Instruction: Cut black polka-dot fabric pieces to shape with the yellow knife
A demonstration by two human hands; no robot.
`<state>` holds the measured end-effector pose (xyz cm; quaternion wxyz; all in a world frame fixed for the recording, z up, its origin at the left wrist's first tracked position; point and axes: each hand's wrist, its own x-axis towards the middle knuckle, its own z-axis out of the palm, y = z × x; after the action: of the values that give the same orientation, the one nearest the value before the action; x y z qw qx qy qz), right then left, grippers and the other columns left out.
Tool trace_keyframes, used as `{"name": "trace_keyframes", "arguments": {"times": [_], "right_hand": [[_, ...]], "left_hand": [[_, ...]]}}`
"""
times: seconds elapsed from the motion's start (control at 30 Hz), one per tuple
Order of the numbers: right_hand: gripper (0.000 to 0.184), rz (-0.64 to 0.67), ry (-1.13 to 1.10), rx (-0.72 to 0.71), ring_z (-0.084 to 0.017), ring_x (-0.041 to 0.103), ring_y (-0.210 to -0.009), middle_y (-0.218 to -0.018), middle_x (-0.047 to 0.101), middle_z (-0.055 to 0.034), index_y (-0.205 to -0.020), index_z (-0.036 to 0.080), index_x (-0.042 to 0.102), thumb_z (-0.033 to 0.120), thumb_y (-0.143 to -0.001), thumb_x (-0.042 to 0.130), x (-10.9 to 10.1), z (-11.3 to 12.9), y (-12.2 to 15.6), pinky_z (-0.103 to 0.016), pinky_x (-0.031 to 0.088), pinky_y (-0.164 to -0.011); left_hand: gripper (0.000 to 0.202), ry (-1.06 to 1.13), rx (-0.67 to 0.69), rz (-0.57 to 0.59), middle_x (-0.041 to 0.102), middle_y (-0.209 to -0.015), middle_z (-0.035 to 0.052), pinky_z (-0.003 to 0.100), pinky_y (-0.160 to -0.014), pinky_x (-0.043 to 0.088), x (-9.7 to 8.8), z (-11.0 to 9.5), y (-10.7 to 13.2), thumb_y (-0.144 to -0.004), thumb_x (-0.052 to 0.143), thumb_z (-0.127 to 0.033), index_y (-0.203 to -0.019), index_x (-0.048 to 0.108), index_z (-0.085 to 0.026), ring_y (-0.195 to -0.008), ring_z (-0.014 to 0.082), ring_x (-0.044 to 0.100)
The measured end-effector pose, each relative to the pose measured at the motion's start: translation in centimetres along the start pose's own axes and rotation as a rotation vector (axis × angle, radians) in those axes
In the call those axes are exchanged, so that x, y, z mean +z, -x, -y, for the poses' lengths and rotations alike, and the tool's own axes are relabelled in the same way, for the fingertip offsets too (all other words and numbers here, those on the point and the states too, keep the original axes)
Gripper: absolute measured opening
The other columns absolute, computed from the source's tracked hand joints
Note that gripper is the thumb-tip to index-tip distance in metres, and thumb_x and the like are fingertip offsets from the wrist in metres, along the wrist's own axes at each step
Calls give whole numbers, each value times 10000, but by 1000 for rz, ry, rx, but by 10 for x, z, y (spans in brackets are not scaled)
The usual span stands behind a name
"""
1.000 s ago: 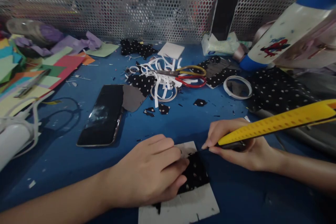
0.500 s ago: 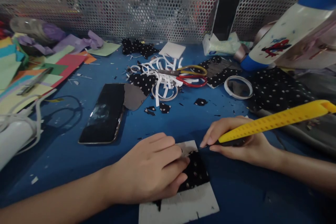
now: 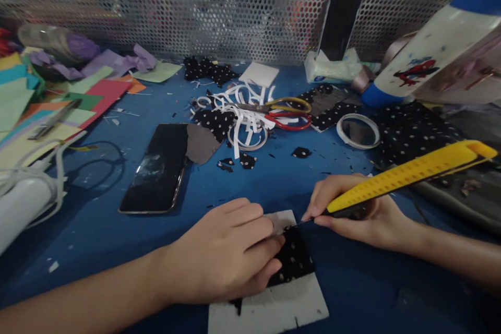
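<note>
A white card (image 3: 301,300) with black dotted fabric (image 3: 295,263) across it lies on the blue table. My left hand (image 3: 238,250) presses down on the fabric, its fingers curled and closed, with the fingertips partly hidden. My right hand (image 3: 352,214) grips a yellow utility knife (image 3: 407,177), handle slanting up to the right. The knife's thin blade reaches the fabric's upper edge, near the left fingertips.
Scissors (image 3: 289,120) lie on white paper strips (image 3: 250,109). A phone (image 3: 156,167) rests on the left beside coloured paper (image 3: 94,104). Tape rolls, fabric scraps and a bottle (image 3: 434,42) stand or lie farther back, before a perforated metal panel (image 3: 156,10).
The whole view has shifted slightly. The knife handle has tilted a little lower, its far end moving left and down. The left hand keeps its place on the fabric.
</note>
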<state>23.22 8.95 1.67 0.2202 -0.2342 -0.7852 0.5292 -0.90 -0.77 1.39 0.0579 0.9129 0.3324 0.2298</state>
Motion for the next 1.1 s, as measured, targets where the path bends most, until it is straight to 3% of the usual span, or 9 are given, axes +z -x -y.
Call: {"name": "trace_keyframes", "arguments": {"times": [0.33,0.57,0.73,1.1], "right_hand": [[92,62,91,-87,-149,675,-715,-788,703,-36,-855,178,652,117,-803,697,0,3,-3,-243,526,-617],[111,-46,-86,-48,-159,687,-770,-832,701,-39,-864,183,668,119,-791,722,-3,-1,0,-255,551,-658],[201,52,-54,-110,-154,711,-795,-875,743,-30,-890,197,682,72,-751,755,-3,0,-2,-243,576,-706],[132,40,-79,1,-137,696,-769,-842,708,-22,-867,198,665,114,-789,730,-2,-1,-2,-220,559,-677]], "left_hand": [[224,26,4,9,630,-842,54,322,-634,388,1,1,2,-939,456,-194,-989,665,-129,-717,182,465],[216,22,15,9,618,-821,45,325,-630,380,2,0,2,-928,477,-176,-1022,661,-114,-717,183,446],[209,9,12,3,604,-821,42,319,-627,366,2,0,2,-935,467,-179,-998,659,-122,-705,180,434],[227,16,3,17,595,-823,38,328,-623,380,0,0,1,-944,460,-199,-1005,665,-124,-712,180,439]]}}
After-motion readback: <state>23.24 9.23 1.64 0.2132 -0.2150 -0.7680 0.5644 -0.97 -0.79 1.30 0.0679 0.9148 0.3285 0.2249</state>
